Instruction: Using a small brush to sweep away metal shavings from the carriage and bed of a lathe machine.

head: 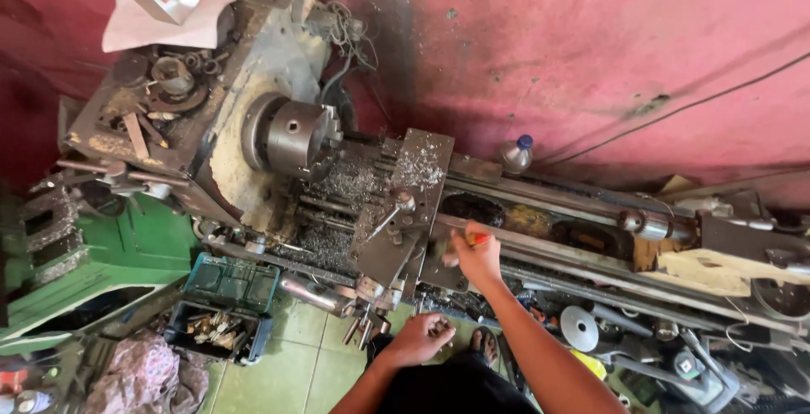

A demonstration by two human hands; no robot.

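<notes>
A: Grip check. Your right hand (pixel 477 255) is closing around an orange-handled tool (pixel 478 238), probably a brush, though blur is hiding its working end. Your left hand (pixel 422 335) is curling shut around a handle (pixel 440 326) at the lathe's front apron; the fingers are pressed together on it.

B: And where is the tool sitting?

A: It is resting against the front edge of the carriage (pixel 403 211), just right of the cross-slide, above the bed ways (pixel 548 249).

B: How should the stroke go?

A: My judgement: you are doing best by keeping the wrist low and pushing the swarf (pixel 342 184) away from the ways, never wiping with bare fingers. The chips are looking sharp and are lying thick between chuck and carriage.

B: Anything crowding you?

A: The three-jaw chuck (pixel 297 135) is sitting near, left of the carriage; I cannot tell whether it is turning, so you are safest staying clear of it. The long lever (pixel 390 218) on the carriage is sticking up beside your right hand. An open green toolbox (pixel 226 303) is standing on the floor by your sandalled foot (pixel 484 345), and loose parts are piling under the bed on the right. A plastic bottle (pixel 515 155) is standing behind the bed against the pink wall (pixel 591 51).
</notes>
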